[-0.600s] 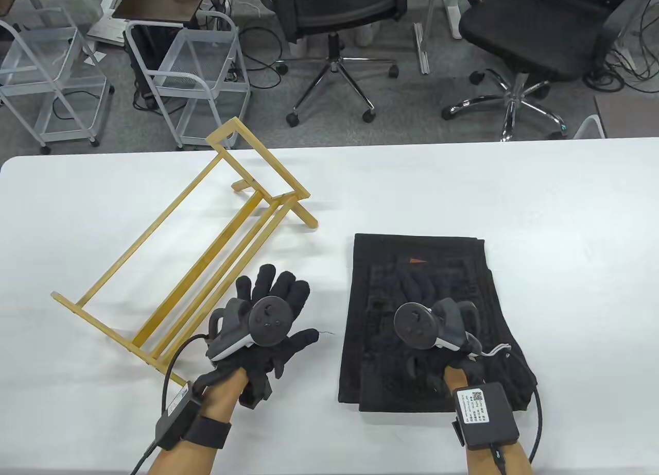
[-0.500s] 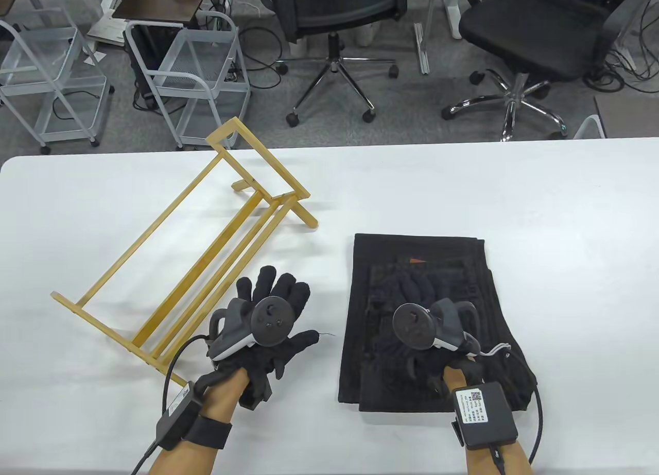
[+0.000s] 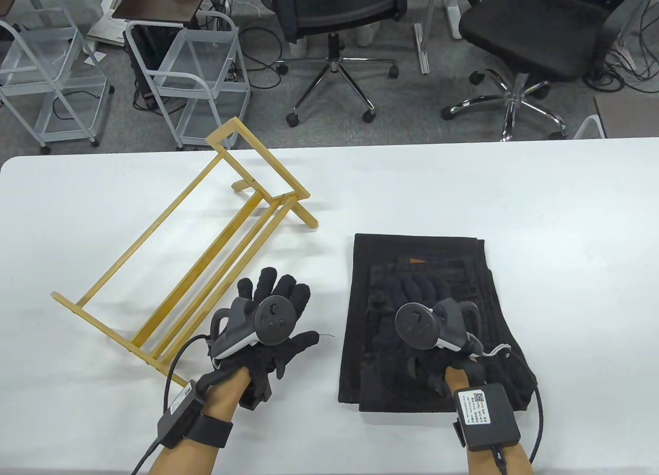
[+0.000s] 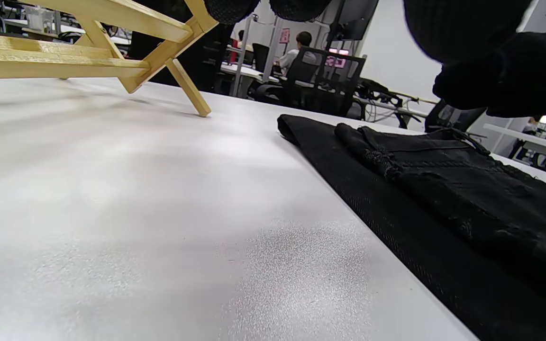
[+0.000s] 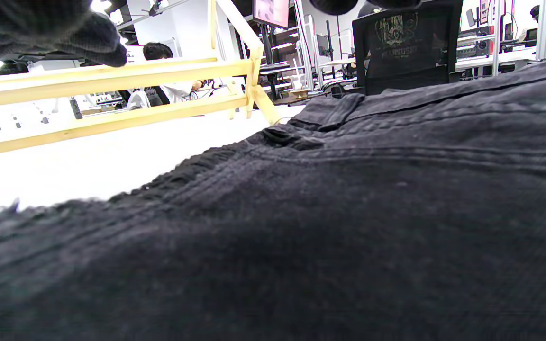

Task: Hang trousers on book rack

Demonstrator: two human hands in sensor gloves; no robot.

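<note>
- The wooden book rack stands on the white bench at my far left, set at a slant, its long rails running from near me up toward the far edge; from my left wrist its crossed end leg shows planted on the bench top.
- My left hand is next, palm down with the fingers spread wide and holding nothing. It sits over bare bench between the rack and the trousers, just beside the rack's rails; whether the palm actually touches the surface I cannot tell. The tracker rides on its back.
- The black trousers lie folded flat on the bench to the right of that hand, well apart from the rack, with a small orange tag near the far end. From my left wrist their near edge lies flush on the bench.
- My right hand is over the middle of the trousers, palm down with the fingers stretched out across the cloth, gripping none of it. From my right wrist the dark fabric fills nearly the whole view, so the hand is very close to it.
</note>
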